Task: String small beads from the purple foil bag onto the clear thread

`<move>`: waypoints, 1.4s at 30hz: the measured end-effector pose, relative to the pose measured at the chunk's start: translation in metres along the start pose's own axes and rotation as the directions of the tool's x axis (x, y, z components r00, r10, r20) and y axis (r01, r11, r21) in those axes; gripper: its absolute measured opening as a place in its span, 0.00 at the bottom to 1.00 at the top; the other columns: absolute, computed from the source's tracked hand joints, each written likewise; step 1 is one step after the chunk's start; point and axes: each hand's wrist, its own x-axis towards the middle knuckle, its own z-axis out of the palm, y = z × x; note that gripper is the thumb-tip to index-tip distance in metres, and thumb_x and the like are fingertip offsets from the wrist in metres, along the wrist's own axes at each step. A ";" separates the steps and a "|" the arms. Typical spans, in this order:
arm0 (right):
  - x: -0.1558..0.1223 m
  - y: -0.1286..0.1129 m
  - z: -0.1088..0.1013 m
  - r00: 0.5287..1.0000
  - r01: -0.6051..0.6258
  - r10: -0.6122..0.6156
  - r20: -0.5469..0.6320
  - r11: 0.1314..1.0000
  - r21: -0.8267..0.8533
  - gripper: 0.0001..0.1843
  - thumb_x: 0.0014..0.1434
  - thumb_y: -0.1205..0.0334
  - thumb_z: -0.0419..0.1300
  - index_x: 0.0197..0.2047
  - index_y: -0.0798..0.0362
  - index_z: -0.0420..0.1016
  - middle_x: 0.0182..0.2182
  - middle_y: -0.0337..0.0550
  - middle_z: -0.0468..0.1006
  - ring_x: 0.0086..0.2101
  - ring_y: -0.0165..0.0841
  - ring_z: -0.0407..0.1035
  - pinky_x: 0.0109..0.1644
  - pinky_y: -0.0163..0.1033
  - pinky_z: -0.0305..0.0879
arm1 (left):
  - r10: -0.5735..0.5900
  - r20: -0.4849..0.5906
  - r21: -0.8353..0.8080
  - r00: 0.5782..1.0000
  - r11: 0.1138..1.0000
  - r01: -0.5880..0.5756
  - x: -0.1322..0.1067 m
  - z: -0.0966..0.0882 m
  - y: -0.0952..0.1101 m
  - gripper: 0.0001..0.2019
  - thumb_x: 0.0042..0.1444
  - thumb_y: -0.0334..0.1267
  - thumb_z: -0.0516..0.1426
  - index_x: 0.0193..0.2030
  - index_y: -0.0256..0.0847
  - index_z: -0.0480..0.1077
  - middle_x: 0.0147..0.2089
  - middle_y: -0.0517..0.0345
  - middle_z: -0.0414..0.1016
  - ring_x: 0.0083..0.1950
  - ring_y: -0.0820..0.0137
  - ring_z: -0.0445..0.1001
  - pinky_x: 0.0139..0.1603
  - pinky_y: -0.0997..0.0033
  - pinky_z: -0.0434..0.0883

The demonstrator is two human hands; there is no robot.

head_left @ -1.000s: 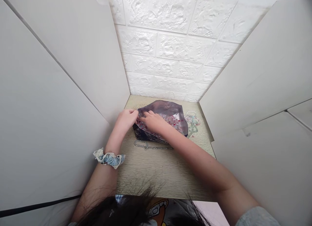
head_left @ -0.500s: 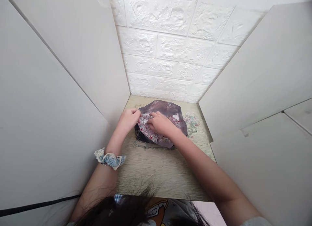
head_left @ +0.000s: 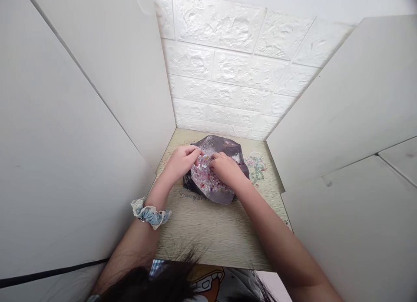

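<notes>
A grey-purple bag (head_left: 224, 197) lies spread on the small table, holding a heap of pink, clear and red beads (head_left: 205, 180). At the heap's upper left, my left hand (head_left: 184, 162) is closed in a pinch; what sits between its thumb and fingertips is too small to make out. Just to the right, my right hand (head_left: 227, 170) rests over the beads with its fingers curled together. Its fingertips are partly hidden, and I cannot see what they hold. The two hands' fingertips are close to each other. A blue scrunchie (head_left: 151, 214) circles my left wrist.
Strings of green and clear beads (head_left: 257, 167) lie right of the bag, and another bead strand (head_left: 192, 194) lies along its front left. White panels (head_left: 325, 132) stand close on both sides. A white brick-patterned wall (head_left: 221, 89) rises behind the table (head_left: 211, 232).
My left hand has moved right, inward over the beads, and the bag's left edge has shifted in with it. My right hand has moved slightly right, its fingers more curled.
</notes>
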 end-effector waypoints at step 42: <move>-0.016 -0.031 0.008 0.936 0.168 0.344 0.072 -0.618 0.768 0.09 0.44 0.60 0.62 0.25 0.55 0.67 0.21 0.33 0.66 0.26 0.22 0.63 0.37 0.31 0.66 | 0.056 0.290 -0.217 0.955 0.976 0.009 -0.012 0.008 0.024 0.11 0.49 0.39 0.48 0.24 0.36 0.67 0.25 0.62 0.66 0.28 0.76 0.62 0.30 0.76 0.59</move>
